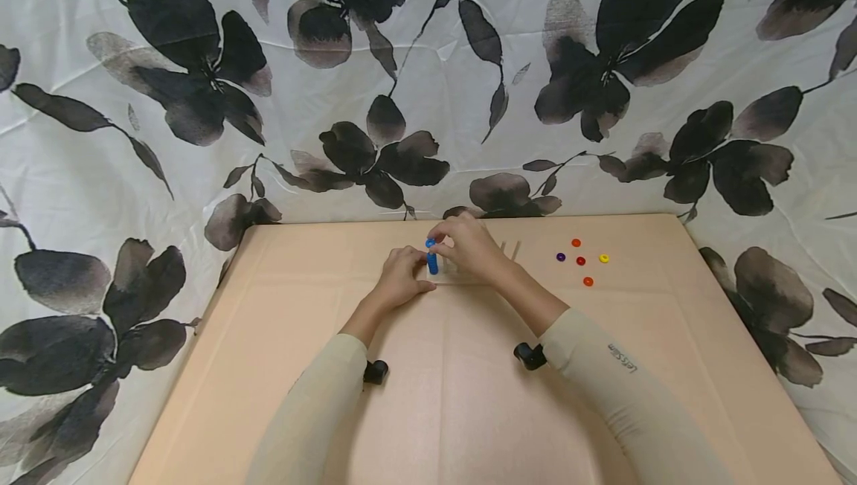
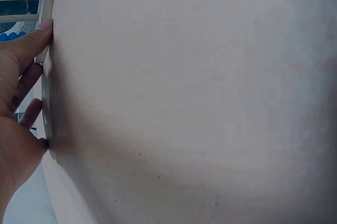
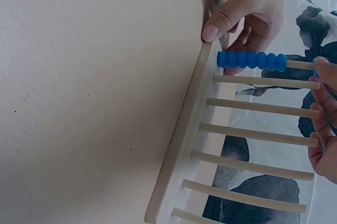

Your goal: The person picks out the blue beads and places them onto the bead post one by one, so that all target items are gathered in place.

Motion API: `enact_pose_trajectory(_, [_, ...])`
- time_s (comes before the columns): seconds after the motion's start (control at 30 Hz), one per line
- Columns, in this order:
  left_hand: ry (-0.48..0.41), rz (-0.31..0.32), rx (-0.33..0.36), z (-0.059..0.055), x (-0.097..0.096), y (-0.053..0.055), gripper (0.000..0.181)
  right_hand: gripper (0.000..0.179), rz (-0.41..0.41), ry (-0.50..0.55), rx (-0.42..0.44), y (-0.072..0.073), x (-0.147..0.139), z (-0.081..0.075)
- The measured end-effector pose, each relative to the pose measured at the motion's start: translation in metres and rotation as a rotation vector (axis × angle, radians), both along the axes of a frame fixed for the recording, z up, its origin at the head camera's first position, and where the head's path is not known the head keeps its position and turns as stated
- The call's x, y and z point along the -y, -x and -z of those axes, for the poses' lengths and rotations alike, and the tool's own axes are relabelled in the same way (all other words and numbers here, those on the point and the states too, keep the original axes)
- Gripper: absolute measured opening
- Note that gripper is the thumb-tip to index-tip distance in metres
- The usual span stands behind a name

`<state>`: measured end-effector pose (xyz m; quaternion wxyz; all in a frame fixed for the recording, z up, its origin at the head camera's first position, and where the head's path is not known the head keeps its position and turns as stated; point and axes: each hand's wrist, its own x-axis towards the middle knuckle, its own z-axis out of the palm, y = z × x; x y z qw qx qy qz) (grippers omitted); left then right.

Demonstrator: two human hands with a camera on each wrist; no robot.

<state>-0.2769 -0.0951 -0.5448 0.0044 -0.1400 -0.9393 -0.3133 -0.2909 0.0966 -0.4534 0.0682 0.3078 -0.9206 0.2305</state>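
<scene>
A wooden peg rack [image 3: 181, 129] has a row of upright pegs [image 3: 260, 135] on a flat base. My left hand [image 1: 402, 277] grips the base at its left end, thumb on the front edge and fingers behind, as the right wrist view shows. On the leftmost peg sits a stack of blue beads [image 3: 251, 60], its upper part bare wood. At that peg's tip my right hand [image 1: 472, 247] pinches another blue bead [image 1: 430, 243], mostly hidden by the fingers in the right wrist view. The other pegs in the right wrist view carry no beads.
Right of the rack lie several loose beads: orange [image 1: 588, 282], red [image 1: 580, 261], purple [image 1: 560, 257] and yellow [image 1: 604, 258]. The light tabletop [image 1: 442, 410] ends at the back against a floral cloth [image 1: 402, 61].
</scene>
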Motion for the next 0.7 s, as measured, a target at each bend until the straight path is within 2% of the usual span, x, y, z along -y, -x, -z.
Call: enact_pose_trajectory(0.7, [0.006,0.003,-0.023,0.0030,0.0025,0.0009,0.054,0.024,0.009,-0.022,0.009,0.0016,0.0021,0.0042])
